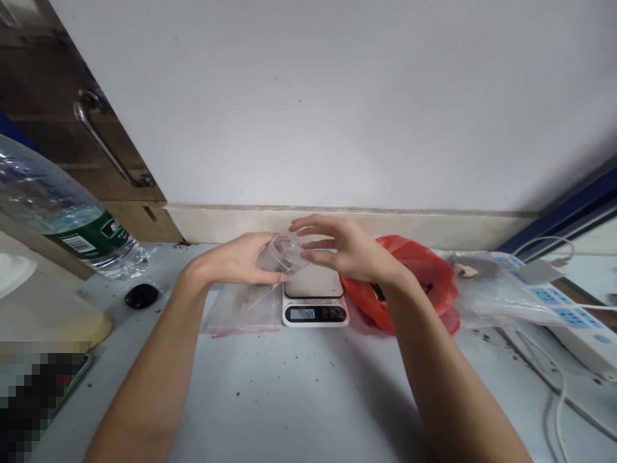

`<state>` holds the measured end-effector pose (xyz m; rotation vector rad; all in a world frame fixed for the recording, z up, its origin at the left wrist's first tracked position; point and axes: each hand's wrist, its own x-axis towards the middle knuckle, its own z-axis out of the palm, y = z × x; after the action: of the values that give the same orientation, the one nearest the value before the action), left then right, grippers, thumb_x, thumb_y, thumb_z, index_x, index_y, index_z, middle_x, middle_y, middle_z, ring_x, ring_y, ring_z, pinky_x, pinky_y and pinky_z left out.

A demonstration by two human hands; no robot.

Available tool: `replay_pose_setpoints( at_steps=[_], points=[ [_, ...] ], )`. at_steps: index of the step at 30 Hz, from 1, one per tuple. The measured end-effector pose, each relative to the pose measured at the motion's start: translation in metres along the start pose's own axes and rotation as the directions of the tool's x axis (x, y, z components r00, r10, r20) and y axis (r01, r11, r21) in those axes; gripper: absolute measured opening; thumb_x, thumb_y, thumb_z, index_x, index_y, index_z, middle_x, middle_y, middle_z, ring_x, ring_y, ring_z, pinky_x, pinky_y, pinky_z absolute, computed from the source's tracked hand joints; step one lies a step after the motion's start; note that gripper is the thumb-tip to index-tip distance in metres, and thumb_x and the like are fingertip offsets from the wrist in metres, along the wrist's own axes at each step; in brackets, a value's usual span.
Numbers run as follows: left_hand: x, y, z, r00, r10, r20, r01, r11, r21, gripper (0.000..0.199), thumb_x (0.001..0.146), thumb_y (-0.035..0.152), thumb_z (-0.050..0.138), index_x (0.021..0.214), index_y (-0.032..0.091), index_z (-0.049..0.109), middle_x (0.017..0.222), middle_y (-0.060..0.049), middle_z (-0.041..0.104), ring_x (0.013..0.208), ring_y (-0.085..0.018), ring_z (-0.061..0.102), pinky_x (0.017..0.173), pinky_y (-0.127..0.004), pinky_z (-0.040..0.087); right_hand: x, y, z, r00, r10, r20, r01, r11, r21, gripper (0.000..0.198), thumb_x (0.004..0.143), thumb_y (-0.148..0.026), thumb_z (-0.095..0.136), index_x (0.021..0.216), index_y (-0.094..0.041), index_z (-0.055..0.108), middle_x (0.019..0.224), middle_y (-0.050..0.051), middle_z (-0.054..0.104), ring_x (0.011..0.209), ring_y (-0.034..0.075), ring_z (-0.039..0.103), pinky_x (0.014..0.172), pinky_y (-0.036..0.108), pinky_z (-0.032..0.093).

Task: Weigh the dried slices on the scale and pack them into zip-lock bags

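Observation:
My left hand [243, 258] is wrapped round a clear plastic cup [285, 256], which it holds tilted above a white digital scale [315, 312]. At the cup's other side is my right hand [340, 247], its fingers spread and bent near the rim. Whether those fingertips touch the cup I cannot tell. The scale's small display is lit. Below my left hand a clear zip bag [241, 312] lies flat on the table. A red plastic bag [441, 270] stands open behind my right wrist, with dark pieces inside partly hidden by the arm.
To the right are another clear bag [501, 296], a white power strip [585, 341] and loose cables [562, 392]. A large water bottle [91, 225], a black rounded object [141, 296] and a pale jug [43, 302] are on the left. A wall [337, 116] rises behind the scale.

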<state>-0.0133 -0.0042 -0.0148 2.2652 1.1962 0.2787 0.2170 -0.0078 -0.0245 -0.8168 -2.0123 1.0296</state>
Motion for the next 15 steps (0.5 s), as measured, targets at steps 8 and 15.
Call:
replay_pose_setpoints(
  at_steps=[8, 15],
  points=[
    [-0.009, -0.001, -0.010, 0.991, 0.049, -0.122, -0.083, 0.950, -0.300, 0.085, 0.083, 0.053, 0.065, 0.158, 0.019, 0.039, 0.151, -0.015, 0.058, 0.139, -0.030, 0.055, 0.114, -0.043, 0.046, -0.008, -0.011, -0.015, 0.992, -0.107, -0.061, 0.091, 0.972, -0.219, 0.009, 0.086, -0.031, 0.075, 0.080, -0.023, 0.073, 0.144, 0.011, 0.065, 0.134, 0.029, 0.060, 0.114, 0.050, 0.043],
    [0.000, 0.012, -0.004, 0.952, -0.026, -0.305, -0.117, 0.889, -0.443, 0.046, 0.080, 0.045, 0.077, 0.116, 0.017, 0.075, 0.098, -0.009, 0.082, 0.095, -0.026, 0.078, 0.097, -0.043, 0.061, -0.007, -0.012, -0.014, 0.956, -0.149, -0.254, 0.100, 0.975, -0.198, 0.020, 0.082, -0.039, 0.079, 0.076, -0.023, 0.069, 0.139, 0.011, 0.066, 0.131, 0.031, 0.060, 0.101, 0.044, 0.051]
  ],
)
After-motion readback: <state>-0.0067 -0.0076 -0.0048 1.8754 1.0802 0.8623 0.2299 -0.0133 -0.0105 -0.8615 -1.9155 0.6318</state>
